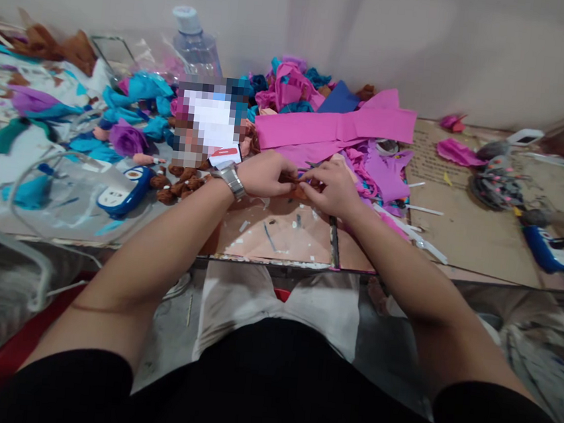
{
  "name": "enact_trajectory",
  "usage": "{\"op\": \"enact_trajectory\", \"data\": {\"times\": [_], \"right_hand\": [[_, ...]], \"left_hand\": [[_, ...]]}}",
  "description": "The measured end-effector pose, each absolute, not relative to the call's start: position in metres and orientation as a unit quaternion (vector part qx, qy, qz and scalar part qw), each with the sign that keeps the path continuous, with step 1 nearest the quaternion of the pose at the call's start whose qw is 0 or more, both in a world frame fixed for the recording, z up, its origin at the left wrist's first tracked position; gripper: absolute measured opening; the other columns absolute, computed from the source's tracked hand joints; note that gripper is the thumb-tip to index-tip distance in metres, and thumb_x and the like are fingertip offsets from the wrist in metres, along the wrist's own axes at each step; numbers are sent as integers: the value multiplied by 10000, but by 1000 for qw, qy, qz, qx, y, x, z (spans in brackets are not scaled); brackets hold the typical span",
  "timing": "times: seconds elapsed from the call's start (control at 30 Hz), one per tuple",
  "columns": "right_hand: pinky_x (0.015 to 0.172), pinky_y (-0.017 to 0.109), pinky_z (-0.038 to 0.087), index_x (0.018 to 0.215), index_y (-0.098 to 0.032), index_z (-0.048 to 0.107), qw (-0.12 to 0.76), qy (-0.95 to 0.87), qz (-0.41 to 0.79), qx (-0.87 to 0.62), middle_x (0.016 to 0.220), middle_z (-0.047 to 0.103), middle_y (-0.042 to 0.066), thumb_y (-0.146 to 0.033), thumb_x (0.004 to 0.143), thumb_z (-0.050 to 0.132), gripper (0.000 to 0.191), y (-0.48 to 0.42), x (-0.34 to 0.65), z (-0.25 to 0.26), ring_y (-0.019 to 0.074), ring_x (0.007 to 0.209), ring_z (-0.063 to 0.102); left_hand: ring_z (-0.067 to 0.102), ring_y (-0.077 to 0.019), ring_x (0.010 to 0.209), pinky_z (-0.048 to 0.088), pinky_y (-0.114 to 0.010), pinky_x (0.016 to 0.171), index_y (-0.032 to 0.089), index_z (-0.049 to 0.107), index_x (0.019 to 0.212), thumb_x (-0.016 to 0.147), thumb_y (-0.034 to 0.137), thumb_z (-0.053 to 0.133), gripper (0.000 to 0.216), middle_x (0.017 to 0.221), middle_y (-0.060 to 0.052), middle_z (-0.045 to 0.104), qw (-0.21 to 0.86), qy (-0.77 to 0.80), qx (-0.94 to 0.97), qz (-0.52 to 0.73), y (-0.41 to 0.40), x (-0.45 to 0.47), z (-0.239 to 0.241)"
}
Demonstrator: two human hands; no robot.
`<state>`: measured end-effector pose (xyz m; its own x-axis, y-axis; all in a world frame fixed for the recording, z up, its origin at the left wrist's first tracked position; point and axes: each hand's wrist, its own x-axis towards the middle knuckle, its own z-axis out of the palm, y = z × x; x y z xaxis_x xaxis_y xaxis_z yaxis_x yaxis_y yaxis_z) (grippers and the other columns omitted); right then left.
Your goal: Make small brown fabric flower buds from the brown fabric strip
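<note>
1. The left hand (266,173) and the right hand (331,188) are close together. Both pinch a small brown piece (298,185) between them, low over the table (280,234).
2. I think this is twisting or folding. It is best to hold both ends tight and turn little by little, so the piece does not tear.
3. Similar brown lumps (179,185) lie just left of the left hand, and pink strips (340,127) lie beyond both hands.

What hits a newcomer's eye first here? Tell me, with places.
The left hand and right hand pinch a small brown piece in the middle. Behind them lie long pink strips; blue crepe scraps pile up at the left, near a clear bottle.
</note>
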<state>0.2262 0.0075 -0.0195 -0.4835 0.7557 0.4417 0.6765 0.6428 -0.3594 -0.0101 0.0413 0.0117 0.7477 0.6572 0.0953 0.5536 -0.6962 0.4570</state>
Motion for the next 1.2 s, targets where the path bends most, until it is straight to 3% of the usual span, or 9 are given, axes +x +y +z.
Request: {"op": "enact_trajectory", "data": {"times": [0.3,0.53,1.03,1.2], "right_hand": [[930,480,461,1011,-244,826,279,-865,60,-413,836,773,69,-382,951,653,229,7,226,-20,298,906,695],[941,488,444,983,-240,803,272,-869,66,-408,819,750,61,-351,954,644,196,8,226,-21,294,892,667],[939,482,445,1004,-238,823,285,-867,50,-406,907,811,74,-324,958,679,174,7,226,-21,303,955,692],[956,496,438,1002,-243,817,296,-868,34,-397,923,825,66,-306,957,675,161,7,225,-23,304,957,701]], "left_hand": [[578,-162,666,378,-295,664,172,824,926,824,351,643,275,762,-40,752,213,336,912,105,40,-11,15],[573,-164,671,372,-294,653,183,815,982,778,355,689,295,799,-37,755,202,341,914,88,42,-11,13],[572,-149,647,374,-292,664,162,844,960,862,339,621,301,751,-30,758,272,344,892,112,44,-14,14],[534,-141,617,350,-299,643,166,814,861,865,366,621,278,697,-19,715,291,343,885,123,43,-12,13]]}}
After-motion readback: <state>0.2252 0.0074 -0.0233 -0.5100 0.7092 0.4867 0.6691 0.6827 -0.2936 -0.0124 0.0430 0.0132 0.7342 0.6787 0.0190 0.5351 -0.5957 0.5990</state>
